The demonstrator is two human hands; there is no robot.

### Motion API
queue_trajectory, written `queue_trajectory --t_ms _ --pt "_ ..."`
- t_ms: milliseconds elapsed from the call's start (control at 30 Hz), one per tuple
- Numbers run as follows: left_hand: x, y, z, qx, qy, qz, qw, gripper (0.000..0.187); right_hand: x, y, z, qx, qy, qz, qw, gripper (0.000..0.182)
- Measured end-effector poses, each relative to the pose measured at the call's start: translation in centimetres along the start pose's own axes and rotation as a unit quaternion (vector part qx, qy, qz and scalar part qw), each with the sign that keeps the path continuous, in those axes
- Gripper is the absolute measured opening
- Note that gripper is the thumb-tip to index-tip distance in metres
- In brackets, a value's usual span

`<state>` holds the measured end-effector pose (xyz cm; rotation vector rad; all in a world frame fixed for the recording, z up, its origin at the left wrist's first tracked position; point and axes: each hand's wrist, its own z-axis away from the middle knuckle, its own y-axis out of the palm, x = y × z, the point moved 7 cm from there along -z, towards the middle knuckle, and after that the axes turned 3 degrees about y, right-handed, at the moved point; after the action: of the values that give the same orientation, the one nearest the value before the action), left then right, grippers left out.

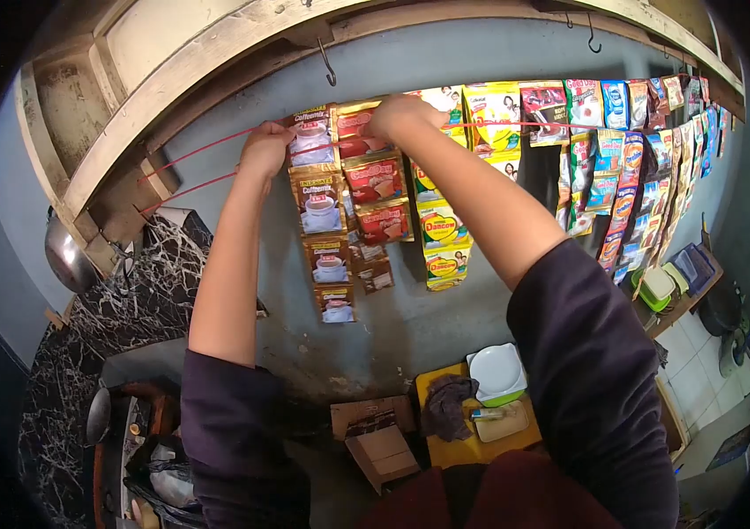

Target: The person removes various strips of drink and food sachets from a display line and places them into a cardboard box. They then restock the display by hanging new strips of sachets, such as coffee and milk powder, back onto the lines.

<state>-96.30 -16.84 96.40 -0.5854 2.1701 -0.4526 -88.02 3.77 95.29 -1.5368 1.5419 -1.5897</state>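
At the upper wall, my left hand pinches the left edge of a hanging strip of brown Coffeemix sachets near its top. My right hand is curled at the top of the neighbouring strip of red Good Day coffee sachets; its fingertips are partly hidden. Red cords run past both hands and along the row. Just right of my right hand hang yellow Dancow sachets, partly covered by my forearm.
More sachet strips hang along the right. Metal hooks dangle from the wooden frame overhead. Below are a cardboard box, a yellow stool with a dark cloth, and a white plate. A pan hangs left.
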Motion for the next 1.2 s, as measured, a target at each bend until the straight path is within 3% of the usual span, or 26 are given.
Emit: queue_trajectory --t_ms 167,233,267,300,333,400,467,500,533,600,633,700,767,800,833,867,967,1000,1067,1100,1133,1200 --pt "-1.3 -1.8 -0.2 -0.045 -0.002 0.133 0.99 0.019 -0.1 -2.9 -1.8 -0.048 -0.032 -0.089 0.994 0.031" --pt "-1.1 -3.6 -0.5 -0.136 -0.028 0.158 0.978 0.014 -0.4 -4.0 -3.2 -0.079 -0.05 -0.117 0.989 0.027" --pt "-1.0 -3.9 -0.9 -0.136 -0.029 0.156 0.978 0.014 -0.8 -4.9 -3.8 -0.117 -0.058 -0.208 0.969 0.023" --pt "0.0 -3.8 -2.0 -0.102 -0.04 0.329 0.938 0.012 -1.5 -5.7 -4.3 -0.155 -0.065 -0.298 0.94 0.02" --pt "0.9 -3.7 -3.1 -0.067 -0.049 0.492 0.867 0.01 -1.9 -5.7 -5.4 -0.153 -0.064 -0.298 0.94 0.02" --pt "1.6 -4.8 -4.2 -0.065 -0.022 0.519 0.852 0.008 -2.7 -5.6 -6.1 -0.121 -0.104 -0.57 0.806 0.02" --pt "1.4 -5.6 -3.2 -0.094 0.012 0.592 0.8 0.011 -3.6 -6.2 -5.8 -0.035 -0.104 -0.833 0.542 0.02" --pt "1.0 -6.3 -2.9 -0.09 0.077 0.594 0.796 0.015 -4.5 -7.1 -4.1 -0.059 -0.085 -0.836 0.538 0.021" --pt "-0.5 -6.5 -1.3 -0.09 0.078 0.594 0.796 0.015 -5.0 -7.3 -5.1 0.001 -0.082 -0.82 0.566 0.022" --pt "-3.9 -7.7 1.6 -0.111 0.095 0.602 0.785 0.021 -4.5 -8.8 -2.9 0.164 -0.235 -0.813 0.508 0.026" --pt "-4.6 -8.5 1.8 -0.106 0.121 0.586 0.794 0.028 -4.9 -8.7 -3.5 0.163 -0.233 -0.812 0.51 0.026" --pt "-4.9 -8.7 2.6 -0.048 0.06 0.557 0.827 0.029 -5.9 -7.2 -5.0 0.129 -0.151 -0.73 0.653 0.023" --pt "-4.8 -8.5 3.4 -0.021 0.01 0.53 0.848 0.028 -7.1 -6.4 -5.0 0.132 -0.137 -0.705 0.683 0.022" --pt "-4.5 -7.5 3.7 0.049 -0.039 0.469 0.881 0.028 -7.8 -5.8 -5.0 0.134 -0.124 -0.679 0.711 0.022" --pt "-3.9 -6.4 4.2 0.119 -0.089 0.402 0.904 0.027 -8.4 -5.6 -5.3 0.131 -0.114 -0.676 0.716 0.017" --pt "-3.5 -6.2 4.4 0.119 -0.093 0.4 0.904 0.027 -8.7 -5.1 -5.7 0.164 -0.108 -0.684 0.702 0.019" --pt "-2.6 -4.5 5.2 0.157 -0.154 0.295 0.93 0.027 -9.0 -4.1 -2.5 0.241 -0.02 -0.586 0.774 0.021" --pt "-2.5 -4.4 5.2 0.157 -0.156 0.295 0.93 0.027 -8.9 -3.2 -2.8 0.222 0.023 -0.594 0.773 0.024" --pt "-3.0 -4.3 4.6 0.176 -0.104 0.245 0.948 0.027 -7.2 -2.2 -1.8 0.302 -0.09 -0.515 0.797 0.033" --pt "-3.0 -4.6 3.9 0.159 -0.103 0.271 0.944 0.03 -6.8 -1.9 -1.7 0.329 -0.08 -0.518 0.786 0.042" --pt "-2.9 -4.3 3.7 0.159 -0.099 0.272 0.944 0.03 -6.9 -4.0 -0.9 0.132 -0.11 -0.55 0.817 0.044" --pt "-3.8 -5.1 3.0 0.057 0.006 0.383 0.922 0.031 -6.8 -5.6 -1.3 0.04 -0.179 -0.633 0.753 0.043"
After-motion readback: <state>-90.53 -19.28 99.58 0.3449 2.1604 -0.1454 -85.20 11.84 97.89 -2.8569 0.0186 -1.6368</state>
